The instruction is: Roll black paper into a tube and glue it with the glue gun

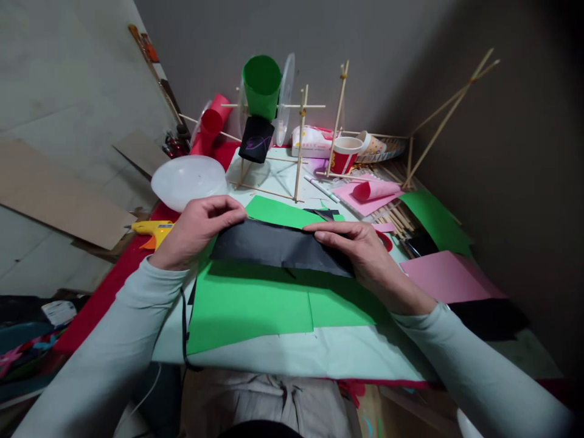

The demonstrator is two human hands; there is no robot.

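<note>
Both of my hands hold a long strip of black paper [269, 246] just above green paper sheets [255, 304] on the table. My left hand [196, 228] pinches the strip's left end between thumb and fingers. My right hand [360, 246] lies along the strip's right part, fingers stretched flat over its upper edge. The strip curves slightly, as if being rolled or folded along its length.
A yellow glue gun [150, 230] lies left of my left hand, beside a white bowl [189, 179]. Behind stands a wooden stick frame [298, 146] with green [261, 85], red and black paper cups. Pink paper [444, 277], a pink roll [376, 190] and sticks lie right.
</note>
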